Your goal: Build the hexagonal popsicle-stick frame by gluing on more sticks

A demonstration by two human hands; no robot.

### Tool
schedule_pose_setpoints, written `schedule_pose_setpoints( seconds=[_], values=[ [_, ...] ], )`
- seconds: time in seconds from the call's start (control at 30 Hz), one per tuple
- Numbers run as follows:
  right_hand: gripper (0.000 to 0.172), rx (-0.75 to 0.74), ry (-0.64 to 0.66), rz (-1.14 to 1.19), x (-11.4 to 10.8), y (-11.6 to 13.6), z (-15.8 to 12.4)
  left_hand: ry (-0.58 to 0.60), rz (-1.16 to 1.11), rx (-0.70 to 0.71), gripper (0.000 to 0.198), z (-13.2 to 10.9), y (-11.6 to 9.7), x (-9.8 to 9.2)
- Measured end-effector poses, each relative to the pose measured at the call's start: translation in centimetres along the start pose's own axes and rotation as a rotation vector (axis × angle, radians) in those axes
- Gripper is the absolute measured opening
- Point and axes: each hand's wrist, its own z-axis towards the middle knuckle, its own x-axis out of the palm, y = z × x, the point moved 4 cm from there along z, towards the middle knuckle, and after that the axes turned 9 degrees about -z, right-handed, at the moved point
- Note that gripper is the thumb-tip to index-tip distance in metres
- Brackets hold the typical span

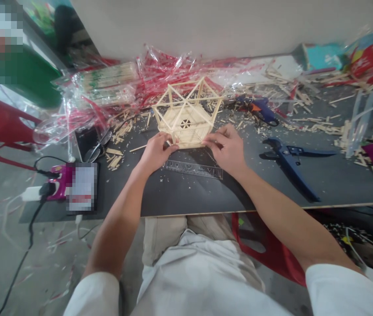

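A pale wooden stick frame [186,115] with a hexagonal outline and a small spoked opening stands on the dark table [186,193]. My left hand [158,151] pinches its near left corner between thumb and fingers. At the near right corner, my right hand [227,148] grips it the same way. Just in front of the frame, a clear plastic ruler [191,168] lies flat between my wrists. Parts of the frame's base corners are hidden behind my fingertips.
Blue cutters [293,169] lie at the right, a blue glue gun [262,109] behind. Stick offcuts [117,131] and plastic-wrapped stick bundles [107,83] cover the back. Left are a phone [82,186], a purple power strip [59,181] and glasses [96,151].
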Motion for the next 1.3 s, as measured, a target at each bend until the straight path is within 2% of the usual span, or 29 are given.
schedule_pose_setpoints(
  seconds=[0.2,0.4,0.6,0.87,1.3],
  values=[
    [0.017,-0.013,-0.015,0.006,0.2,-0.1,0.1,-0.001,0.006,0.04,0.006,0.1,0.1,0.2],
    [0.013,0.037,-0.001,0.014,0.2,0.1,0.1,-0.012,0.039,0.087,0.006,0.3,0.3,0.5],
    [0.01,0.098,0.046,0.041,0.1,-0.2,0.1,-0.031,0.068,0.07,0.006,0.2,0.1,0.5],
    [0.027,0.177,0.142,0.074,0.6,-1.3,0.5,-0.045,0.098,0.079,0.006,0.1,-0.1,0.4],
    [0.012,0.129,0.253,0.143,1.6,-1.2,1.1,-0.052,0.074,0.067,0.004,0.0,-0.1,0.5]
  ],
)
